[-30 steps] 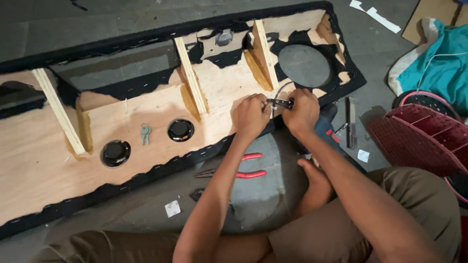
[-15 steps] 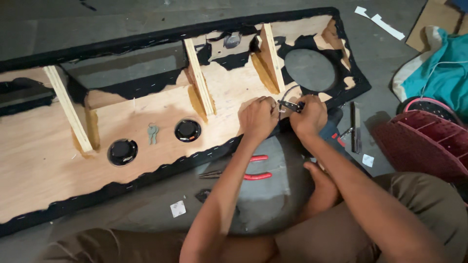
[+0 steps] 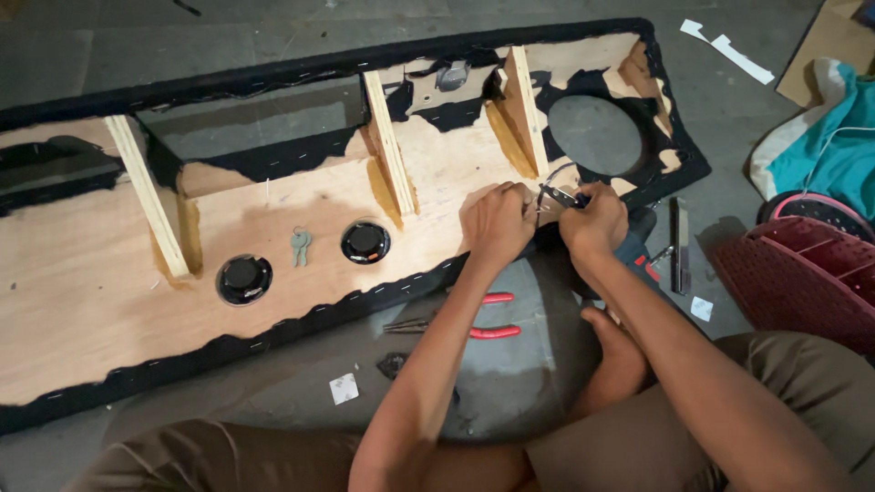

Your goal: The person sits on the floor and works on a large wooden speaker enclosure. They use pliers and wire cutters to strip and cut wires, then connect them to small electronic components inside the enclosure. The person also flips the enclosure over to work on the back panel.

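Head view: person seated on the concrete floor, both hands at the near edge of a long plywood panel [image 3: 301, 264] trimmed in black fabric. Left hand [image 3: 497, 221] is clenched, pinching something small at the panel edge; what it pinches is hidden by the knuckles. Right hand [image 3: 597, 221] is closed around a small metal hand tool [image 3: 558, 194], tip pointing toward the left hand; a thin dark wire [image 3: 545, 179] arcs up just beside the tool. The two hands nearly touch. Judgement: work is fine trimming or gripping at the edge, so keep the left pinch close to the tool tip, wrists braced on the panel, and pull in line with the wire rather than sideways. Red-handled pliers [image 3: 474, 319] lie on the floor under the left forearm; a pair of keys [image 3: 300, 244] lies between two round black speakers.
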